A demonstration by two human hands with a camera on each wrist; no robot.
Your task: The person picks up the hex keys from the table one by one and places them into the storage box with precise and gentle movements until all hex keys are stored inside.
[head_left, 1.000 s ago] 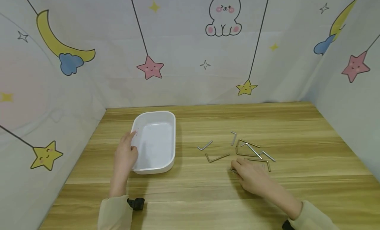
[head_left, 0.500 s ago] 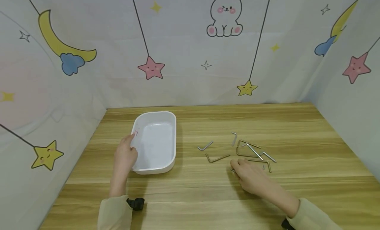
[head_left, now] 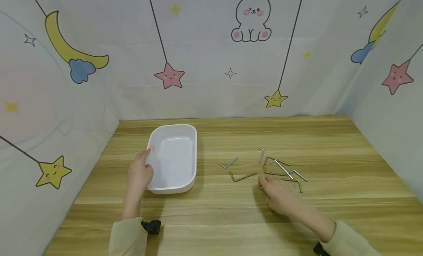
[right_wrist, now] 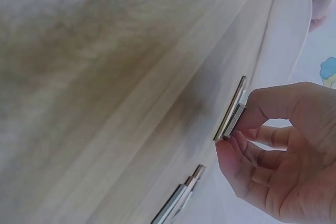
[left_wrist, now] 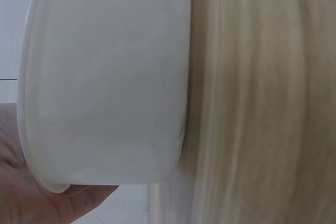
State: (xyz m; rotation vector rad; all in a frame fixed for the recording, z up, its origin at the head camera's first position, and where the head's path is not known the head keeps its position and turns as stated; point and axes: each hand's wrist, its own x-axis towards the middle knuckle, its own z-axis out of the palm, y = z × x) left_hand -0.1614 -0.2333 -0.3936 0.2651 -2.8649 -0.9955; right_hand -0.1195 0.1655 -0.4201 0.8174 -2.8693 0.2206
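My left hand [head_left: 140, 173] holds the left side of a white plastic box [head_left: 175, 160], its fingers and thumb at the rim. The left wrist view shows the box's outer wall [left_wrist: 110, 77]. On the right, my right hand [head_left: 281, 195] pinches a short silver hex key [right_wrist: 234, 120] between thumb and fingers, low over the table. In the head view only its tip shows beyond the fingers. Brass and silver hex keys lie around that hand: a brass hex key [head_left: 242, 176] to its left, and several overlapping ones beyond it, including a silver hex key [head_left: 284, 169].
Farther left lies a small silver hex key [head_left: 229, 163], and another silver hex key [head_left: 261, 155] lies toward the back. The wooden table [head_left: 211, 219] ends at a printed cloth backdrop [head_left: 205, 98] behind and at both sides.
The tip of the hex key in my right hand has risen slightly, and that hand has barely shifted. The left hand and the box stay put; the head view has drifted a little.
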